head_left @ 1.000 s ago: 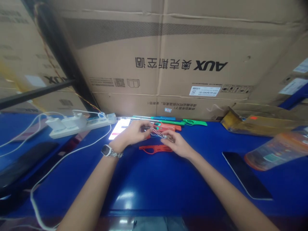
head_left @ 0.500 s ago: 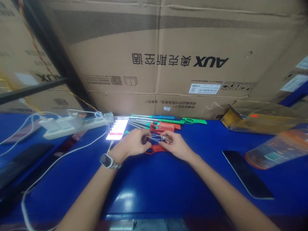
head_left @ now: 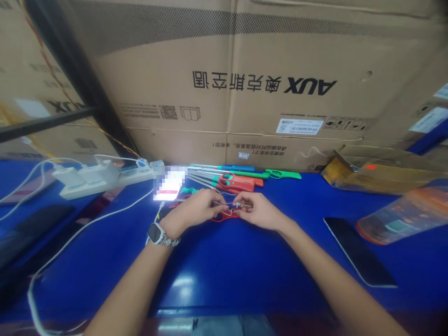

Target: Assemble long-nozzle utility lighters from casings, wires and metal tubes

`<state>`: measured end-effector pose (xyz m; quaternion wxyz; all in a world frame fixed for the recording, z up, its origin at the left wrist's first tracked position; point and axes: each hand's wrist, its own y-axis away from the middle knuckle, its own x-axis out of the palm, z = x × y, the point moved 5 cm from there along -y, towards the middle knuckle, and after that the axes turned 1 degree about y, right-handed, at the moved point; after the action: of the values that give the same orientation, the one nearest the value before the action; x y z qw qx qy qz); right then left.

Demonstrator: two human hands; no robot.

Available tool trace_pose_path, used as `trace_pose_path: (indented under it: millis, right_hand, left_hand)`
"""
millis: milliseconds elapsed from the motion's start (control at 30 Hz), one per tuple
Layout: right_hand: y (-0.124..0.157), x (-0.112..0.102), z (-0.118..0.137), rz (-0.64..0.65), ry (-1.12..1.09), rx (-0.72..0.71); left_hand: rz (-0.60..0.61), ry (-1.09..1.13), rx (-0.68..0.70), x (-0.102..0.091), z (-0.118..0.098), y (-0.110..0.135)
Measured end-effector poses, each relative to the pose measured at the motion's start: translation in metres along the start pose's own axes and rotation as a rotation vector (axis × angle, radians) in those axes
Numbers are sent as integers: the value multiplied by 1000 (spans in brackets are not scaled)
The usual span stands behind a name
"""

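My left hand [head_left: 198,208], with a watch on its wrist, pinches thin wires [head_left: 224,205] over the blue table [head_left: 238,266]. My right hand [head_left: 257,211] pinches a small metal part [head_left: 239,204] at the other end of those wires. Both hands hover just above a red plastic shell [head_left: 224,217] lying on the table, mostly hidden under them. Just behind lie several long-nosed lighters: a red one [head_left: 238,183], green ones [head_left: 280,175] and a blue one [head_left: 231,167].
A lit phone [head_left: 170,185] lies left of the lighters. A white power strip [head_left: 94,176] with chargers and cables sits far left. A dark phone [head_left: 360,252] and an orange packet [head_left: 402,217] lie right. Large cardboard boxes [head_left: 245,84] wall the back.
Both hands have drawn a little closer to me with the wires, now lying over the red shell and hiding most of it. The view has shifted slightly.
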<state>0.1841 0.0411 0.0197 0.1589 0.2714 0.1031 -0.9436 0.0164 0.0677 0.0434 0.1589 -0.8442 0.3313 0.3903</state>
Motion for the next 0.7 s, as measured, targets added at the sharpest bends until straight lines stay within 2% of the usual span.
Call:
trace_pose_path:
  millis: [233, 467, 700]
  right_hand:
    - [1, 0, 5, -6, 281, 17]
    - [2, 2, 12, 4, 304, -7]
    - [0, 2, 15, -8, 336, -13]
  left_hand:
    - [43, -63, -6, 5, 4, 1]
    - [12, -96, -5, 7, 11, 2]
    - [25, -6, -47, 4, 11, 5]
